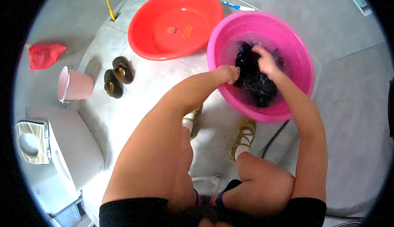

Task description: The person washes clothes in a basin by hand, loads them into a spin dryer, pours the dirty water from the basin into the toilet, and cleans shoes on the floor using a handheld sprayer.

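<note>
Wet black cloth [256,81] lies bunched in a pink basin [301,69] that holds some water. My left hand [230,74] is closed on the left edge of the cloth, near the basin's rim. Over the upper part of the cloth is my right hand [267,64], smeared by motion. One or more of its fingers point up and left, but whether they grip cloth is not clear. What kind of garment the cloth is does not show.
A red basin [158,30] stands beside the pink one, with a blue-and-white brush [238,6] behind. Dark shoes [113,78], a pink bucket [78,84] and a white washing machine [74,145] are at left. A black hose [274,138] runs along the floor near my right foot.
</note>
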Motion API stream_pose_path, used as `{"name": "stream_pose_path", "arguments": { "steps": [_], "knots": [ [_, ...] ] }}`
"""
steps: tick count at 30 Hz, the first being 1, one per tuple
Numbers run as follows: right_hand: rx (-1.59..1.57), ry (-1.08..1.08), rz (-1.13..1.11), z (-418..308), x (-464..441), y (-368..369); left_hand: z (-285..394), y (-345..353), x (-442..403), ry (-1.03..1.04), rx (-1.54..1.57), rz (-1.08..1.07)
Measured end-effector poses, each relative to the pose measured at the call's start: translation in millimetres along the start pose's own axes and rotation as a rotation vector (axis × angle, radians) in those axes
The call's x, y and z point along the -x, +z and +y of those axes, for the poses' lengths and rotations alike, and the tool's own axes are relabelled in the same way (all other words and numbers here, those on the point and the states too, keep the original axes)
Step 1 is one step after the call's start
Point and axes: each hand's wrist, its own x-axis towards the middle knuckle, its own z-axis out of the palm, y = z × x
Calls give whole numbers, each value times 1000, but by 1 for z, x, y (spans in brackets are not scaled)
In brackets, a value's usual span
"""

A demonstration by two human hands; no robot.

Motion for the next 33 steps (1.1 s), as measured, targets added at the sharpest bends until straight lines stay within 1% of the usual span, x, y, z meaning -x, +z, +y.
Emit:
{"name": "stream_pose_path", "arguments": {
  "steps": [1,2,3,4,5,6,7,8,10,13,14,16,17,18,19,22,25,26,27,28,29,31,32,33],
  "knots": [
    [28,192,-255,-21,14,2,14,-29,16,-81,-3,-148],
    [166,215,-380,-38,30,9,23,-49,24,-154,-16,-295],
    [384,141,-442,-49,43,20,8,-9,10,-145,23,-221],
    [406,152,-472,-63,55,20,-10,25,-3,-129,59,-147],
    [430,159,-506,-76,62,18,-4,18,8,-229,58,-262],
    [410,180,-514,-82,67,16,-11,31,12,-161,53,-223],
    [390,194,-516,-86,68,12,-7,35,24,-210,52,-182],
    [383,210,-544,-92,67,6,2,25,37,-255,48,-226],
    [341,277,-613,-114,67,-8,-2,39,52,-236,-59,-137],
    [415,211,-675,-152,75,-24,-6,44,76,-125,-216,-159],
    [454,152,-663,-144,72,-14,-10,48,86,-135,-184,-91],
    [475,87,-655,-159,80,-8,-17,56,109,-151,-109,42],
    [505,60,-676,-165,84,-3,-22,62,116,-176,-141,18],
    [477,70,-689,-162,85,8,-24,68,126,-203,-166,-11],
    [465,36,-693,-167,91,15,-22,75,144,-231,-182,-47],
    [391,-70,-695,-181,100,35,-17,95,203,-379,-163,28],
    [228,8,-612,-200,106,75,-36,126,248,-545,177,111],
    [191,70,-657,-208,105,88,-37,146,258,-692,297,308],
    [161,139,-713,-215,109,92,-25,140,273,-774,393,300],
    [-77,237,-737,-202,110,113,-7,118,299,-852,494,290],
    [-157,309,-731,-212,114,120,-3,106,319,-927,589,281],
    [-320,467,-712,-230,127,137,-14,121,348,-987,631,327],
    [-326,482,-713,-227,127,152,-20,129,362,-1015,649,343],
    [-320,471,-665,-242,133,160,-19,128,380,-1060,659,410]
  ]
}}
